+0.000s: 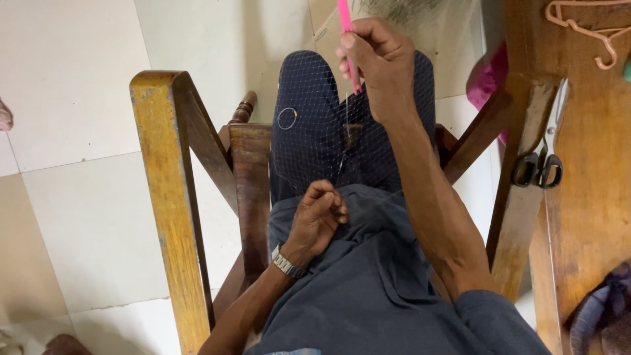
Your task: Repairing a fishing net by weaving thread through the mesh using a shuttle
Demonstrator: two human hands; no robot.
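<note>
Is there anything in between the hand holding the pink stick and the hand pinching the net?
Nothing solid. Between the right hand with the pink stick and the left hand lies only the fine net itself, stretched over the knee. The scissors sit off to the side on the chair arm.

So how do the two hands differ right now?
The right hand is raised, arm stretched forward, pinching a pink tool; the left hand sits low at the lap, curled in a loose fist. The left wrist wears a metal watch; the right is bare. Both work at the fine net.
</note>
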